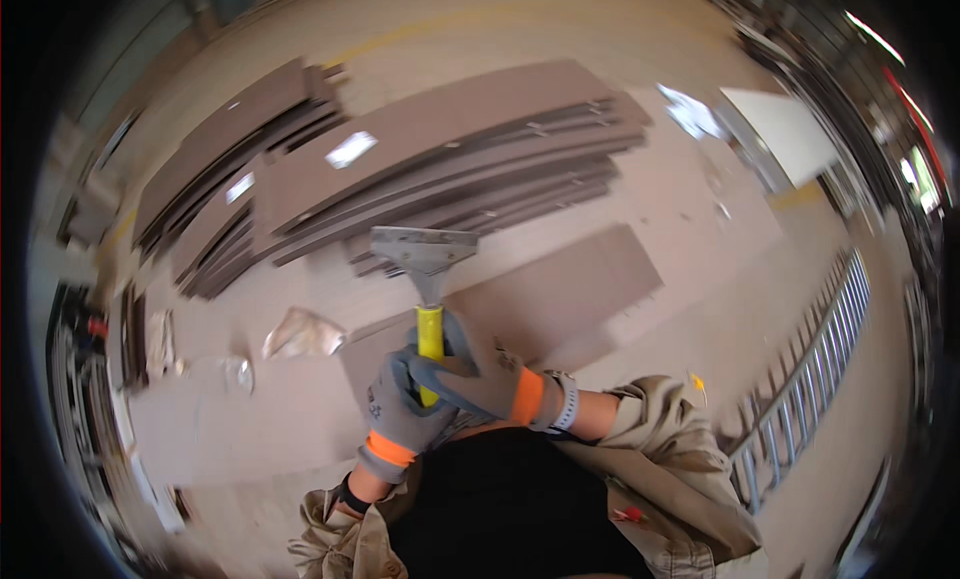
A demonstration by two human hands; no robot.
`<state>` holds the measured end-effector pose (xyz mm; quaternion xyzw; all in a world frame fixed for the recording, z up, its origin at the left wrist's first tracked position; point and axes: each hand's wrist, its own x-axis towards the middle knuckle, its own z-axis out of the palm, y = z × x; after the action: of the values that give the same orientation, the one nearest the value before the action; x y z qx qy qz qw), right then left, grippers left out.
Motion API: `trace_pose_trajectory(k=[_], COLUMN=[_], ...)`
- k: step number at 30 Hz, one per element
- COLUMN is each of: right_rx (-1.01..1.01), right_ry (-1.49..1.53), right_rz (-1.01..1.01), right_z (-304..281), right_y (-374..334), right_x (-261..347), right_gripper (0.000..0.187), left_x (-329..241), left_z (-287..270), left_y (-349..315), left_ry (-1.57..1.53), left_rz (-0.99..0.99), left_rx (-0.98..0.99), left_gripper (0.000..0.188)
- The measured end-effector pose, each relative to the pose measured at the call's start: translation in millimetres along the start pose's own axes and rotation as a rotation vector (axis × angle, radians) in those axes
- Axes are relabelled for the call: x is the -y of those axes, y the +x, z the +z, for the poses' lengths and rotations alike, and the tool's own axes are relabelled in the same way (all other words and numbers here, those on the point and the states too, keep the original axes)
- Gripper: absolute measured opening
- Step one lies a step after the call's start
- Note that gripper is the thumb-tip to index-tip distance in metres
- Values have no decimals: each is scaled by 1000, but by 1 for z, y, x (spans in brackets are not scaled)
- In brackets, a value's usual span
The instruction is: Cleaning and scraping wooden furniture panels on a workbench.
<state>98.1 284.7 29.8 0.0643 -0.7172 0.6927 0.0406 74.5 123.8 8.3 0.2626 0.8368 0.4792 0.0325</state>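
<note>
A scraper [430, 324] with a wide grey metal head and a yellow handle stands upright in front of my body, its blade end pointing away from me. My left hand [400, 394], in a grey glove with an orange band, is closed on the lower handle. My right hand [485, 374], gloved the same way, wraps the handle from the other side and overlaps the left. Behind the blade lie stacked brown panels [450, 129], bearing small white papers [352, 149]. Beneath the hands a single brown panel [570, 289] rests on flat cardboard-coloured sheeting.
A second stack of brown panels [225, 139] lies at the far left. Crumpled clear plastic [303, 336] sits left of my hands. On the right a metal rack with bars [805, 364] stands on the floor, and a white board [780, 134] is farther back.
</note>
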Motion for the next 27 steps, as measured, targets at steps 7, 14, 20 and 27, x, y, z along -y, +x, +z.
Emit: trace_pose_trajectory(k=[7,14,20,27], right_rx=[-420,-583,-382,-269], right_ry=[-379,-737,-734,-871], right_rz=[106,481,862,824], right_z=[-57,-165,-205,-238], right_y=[-51,-163,-197,-181], right_x=[-42,-61,-53,-75], right_gripper=[46,63,65,63], left_x=[-27,-29,-9,-14], left_z=[58,115,173,226], left_y=[27,60,98,147], left_ry=[83,191,144,412], left_rz=[132,268,94,-123], left_rx=[468,664,748,817], left_gripper=[42,32,35,23])
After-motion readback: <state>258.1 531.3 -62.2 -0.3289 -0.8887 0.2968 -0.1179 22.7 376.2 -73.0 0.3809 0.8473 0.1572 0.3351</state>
